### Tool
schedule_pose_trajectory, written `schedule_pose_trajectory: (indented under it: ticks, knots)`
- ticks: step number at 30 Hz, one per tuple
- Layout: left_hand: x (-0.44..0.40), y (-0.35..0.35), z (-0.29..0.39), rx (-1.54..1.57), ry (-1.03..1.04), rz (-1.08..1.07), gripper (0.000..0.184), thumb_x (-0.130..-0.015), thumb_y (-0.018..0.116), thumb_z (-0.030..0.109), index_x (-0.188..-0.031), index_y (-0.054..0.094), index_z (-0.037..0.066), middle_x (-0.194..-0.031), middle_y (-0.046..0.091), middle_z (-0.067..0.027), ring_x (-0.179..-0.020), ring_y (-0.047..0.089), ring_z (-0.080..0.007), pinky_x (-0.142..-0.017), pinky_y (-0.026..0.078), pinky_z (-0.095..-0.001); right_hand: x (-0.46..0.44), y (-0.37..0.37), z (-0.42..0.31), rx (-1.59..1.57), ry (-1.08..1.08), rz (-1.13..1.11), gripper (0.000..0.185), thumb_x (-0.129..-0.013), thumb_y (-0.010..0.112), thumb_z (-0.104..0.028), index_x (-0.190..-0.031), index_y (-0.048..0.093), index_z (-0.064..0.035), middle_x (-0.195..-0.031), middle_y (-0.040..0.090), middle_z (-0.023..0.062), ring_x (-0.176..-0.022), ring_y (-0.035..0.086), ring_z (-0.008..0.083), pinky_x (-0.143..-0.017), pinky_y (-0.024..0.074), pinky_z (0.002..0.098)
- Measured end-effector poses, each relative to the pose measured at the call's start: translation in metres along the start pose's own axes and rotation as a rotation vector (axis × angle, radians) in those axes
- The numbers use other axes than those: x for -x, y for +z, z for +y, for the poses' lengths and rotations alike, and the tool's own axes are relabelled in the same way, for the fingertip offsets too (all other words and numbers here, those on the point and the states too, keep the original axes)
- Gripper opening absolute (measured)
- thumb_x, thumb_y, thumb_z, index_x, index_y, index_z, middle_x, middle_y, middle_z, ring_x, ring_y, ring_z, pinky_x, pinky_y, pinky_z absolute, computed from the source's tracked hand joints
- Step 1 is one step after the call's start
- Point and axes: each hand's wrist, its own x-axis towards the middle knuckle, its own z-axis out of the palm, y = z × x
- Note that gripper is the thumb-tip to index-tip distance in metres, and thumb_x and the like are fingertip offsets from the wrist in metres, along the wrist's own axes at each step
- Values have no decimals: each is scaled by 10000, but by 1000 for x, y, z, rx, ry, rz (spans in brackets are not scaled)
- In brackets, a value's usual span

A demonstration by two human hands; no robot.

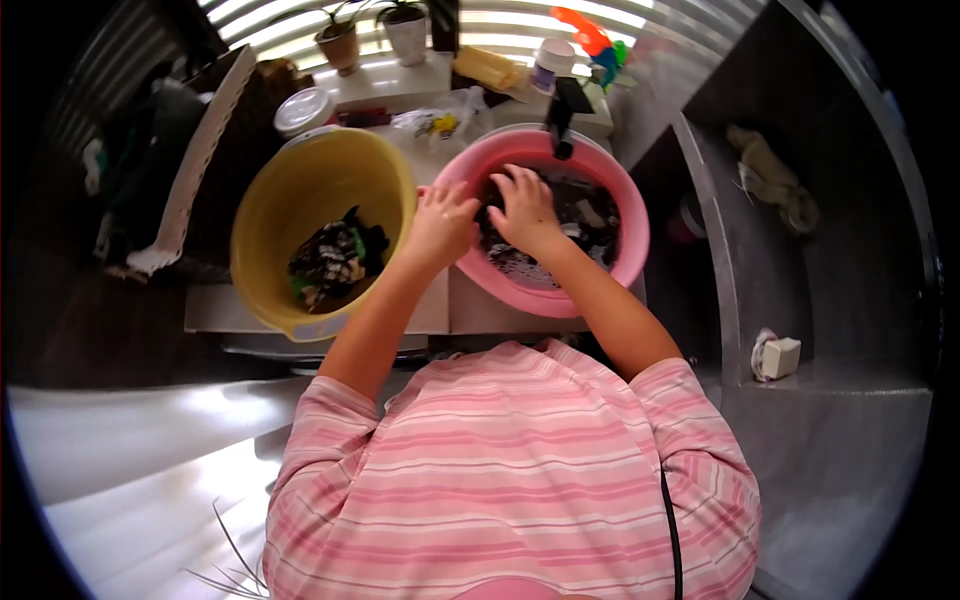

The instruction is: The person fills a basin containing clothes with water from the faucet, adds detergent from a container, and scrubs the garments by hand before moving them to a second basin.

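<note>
A pink basin [635, 215] holds murky water and dark cloth items [590, 222]. My left hand [445, 222] is at the basin's left rim, its fingers bent over the edge; whether it grips anything is hard to make out. Inside the basin, over the dark contents, my right hand [524, 208] has its fingers spread, and nothing shows between them. To the left stands a yellow basin [262, 215] with a small heap of dark, patterned cloth items [330, 262] in it. Above the pink basin's far rim is a black faucet [566, 110].
Behind the basins are a lidded white tub [305, 110], a plastic bag [445, 122], potted plants [405, 38], a white jar [552, 65] and an orange toy [582, 32]. At left stands a dark basket [205, 150]. Grey shelving [722, 260] borders the right side.
</note>
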Motion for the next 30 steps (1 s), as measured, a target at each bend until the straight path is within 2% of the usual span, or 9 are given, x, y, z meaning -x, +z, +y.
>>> schedule_pose_trajectory:
  ticks: [4,10,13,17,20,22,23,28,30]
  knots:
    - [-28,60,41,109,-59,-406,622,-725,718,317,-1286,507,150,-1420,382,-179,-1306,339,-418,-1023,315,-582,49,-37,69,309,519,-347,819,-742,711,-371,-1419,293,-174,-1466,267,185,-1366,219,405,-1039,255,613]
    - [-52,82,76,-120,-73,-788,721,-686,726,337,-1342,457,203,-1394,375,-194,-1261,362,-460,-944,334,-684,75,-41,104,263,469,-424,700,-760,681,-321,-1359,383,-113,-1302,467,202,-1203,449,414,-1003,366,523]
    - [-57,95,63,-45,-126,-778,530,-717,695,272,-1230,576,207,-1353,434,-140,-1233,423,-388,-946,373,-621,76,-22,116,125,474,-520,403,-822,608,-211,-1206,551,-102,-1082,594,192,-1038,564,377,-874,468,448]
    - [-62,91,35,259,-198,-546,398,-741,625,122,-1137,649,151,-1150,612,-115,-1057,575,-361,-885,463,-487,71,-36,122,-197,577,-395,287,-835,601,-201,-1102,624,-98,-1066,600,165,-1020,560,378,-863,466,439]
    - [-65,82,26,489,-213,-414,407,-756,570,12,-1151,632,84,-867,689,-149,-800,667,-334,-761,525,-369,73,-38,118,-105,379,-17,184,-843,602,-227,-963,662,-100,-1072,608,137,-1001,566,362,-852,473,443]
    - [-73,71,26,1175,-518,-361,347,-785,557,5,-1120,626,57,-800,671,-134,-703,668,-237,-650,541,-330,68,-42,113,-16,276,165,195,-837,621,-222,-989,657,-107,-1065,610,120,-1004,562,341,-836,476,434]
    - [-78,62,29,1269,-632,-379,330,-798,542,-23,-1119,597,35,-742,638,-104,-615,631,-164,-542,511,-297,64,-45,112,-18,269,163,195,-837,621,-222,-989,657,-107,-1065,610,120,-1004,562,341,-836,476,434]
    - [-91,52,31,1164,-643,-335,331,-780,558,8,-1109,576,42,-712,612,-91,-580,604,-155,-499,484,-296,43,-48,113,-355,502,-337,344,-820,654,-246,-1124,618,-90,-1134,597,170,-1026,574,342,-878,464,424]
    - [-93,50,28,1077,-593,-291,319,-774,570,29,-1093,577,40,-707,605,-88,-567,594,-144,-489,477,-287,44,-47,110,-468,389,-297,398,-801,675,-255,-1148,600,-75,-1148,597,178,-1024,584,341,-885,463,412]
